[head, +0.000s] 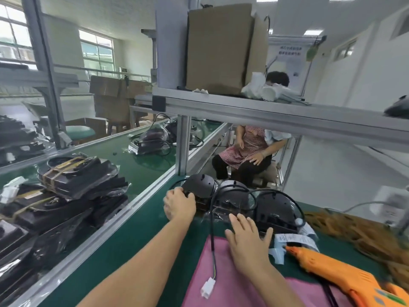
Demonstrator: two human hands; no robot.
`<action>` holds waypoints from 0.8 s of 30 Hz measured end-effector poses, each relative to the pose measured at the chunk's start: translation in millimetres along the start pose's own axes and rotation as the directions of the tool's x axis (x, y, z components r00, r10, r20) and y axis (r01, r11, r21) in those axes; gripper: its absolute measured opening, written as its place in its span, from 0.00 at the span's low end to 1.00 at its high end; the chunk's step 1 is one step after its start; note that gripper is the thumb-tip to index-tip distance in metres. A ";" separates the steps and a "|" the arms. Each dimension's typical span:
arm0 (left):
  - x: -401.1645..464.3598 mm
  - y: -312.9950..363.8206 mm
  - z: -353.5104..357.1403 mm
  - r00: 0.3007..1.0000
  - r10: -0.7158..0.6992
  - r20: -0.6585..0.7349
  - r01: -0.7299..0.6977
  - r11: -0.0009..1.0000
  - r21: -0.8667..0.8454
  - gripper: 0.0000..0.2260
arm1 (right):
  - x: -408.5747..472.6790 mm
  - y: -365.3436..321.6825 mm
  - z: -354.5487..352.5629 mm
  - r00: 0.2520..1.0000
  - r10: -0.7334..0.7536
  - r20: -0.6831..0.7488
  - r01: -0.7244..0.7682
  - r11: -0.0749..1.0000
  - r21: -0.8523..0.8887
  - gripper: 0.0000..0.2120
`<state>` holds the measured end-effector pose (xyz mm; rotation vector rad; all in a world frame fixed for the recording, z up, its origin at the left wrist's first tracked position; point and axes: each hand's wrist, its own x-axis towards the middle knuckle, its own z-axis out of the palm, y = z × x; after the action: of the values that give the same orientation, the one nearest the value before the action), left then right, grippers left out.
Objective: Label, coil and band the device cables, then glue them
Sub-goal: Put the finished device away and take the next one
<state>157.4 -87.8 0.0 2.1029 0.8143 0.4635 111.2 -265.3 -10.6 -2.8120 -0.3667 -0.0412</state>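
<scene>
Left hand [179, 203] has its grip curled around the leftmost black domed plastic device [199, 185]; right hand [249, 239] lies spread beside the thin black cable [212, 220] trailing across the green tabletop [137, 235].

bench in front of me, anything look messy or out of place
Nothing is damaged or spilled. One black cable trails loose and uncoiled across the pink cloth, its white connector lying free. The orange glue gun lies on its side beside a loose pile of white labels.
</scene>
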 end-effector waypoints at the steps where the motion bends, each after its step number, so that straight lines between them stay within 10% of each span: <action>1: 11.1 -2.6 -0.9 0.999 -0.025 0.020 0.025 1.000 0.015 0.21 | 0.8 0.9 1.1 1.000 -0.010 -0.012 0.010 1.000 -0.012 0.23; 11: 71.2 -6.1 9.0 0.927 -0.222 0.301 0.264 0.959 -0.103 0.33 | 41.2 -5.7 5.2 0.989 -0.148 0.000 0.147 0.983 -0.112 0.25; 24: 82.6 4.1 -3.5 0.722 -0.275 0.635 0.531 0.808 -0.255 0.05 | 51.3 -2.8 16.9 0.994 -0.110 0.009 0.111 0.990 -0.082 0.27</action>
<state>216.9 -30.8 8.9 1.4528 0.7096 -0.2343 159.9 -245.0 -22.4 -2.8707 -0.5333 -0.0760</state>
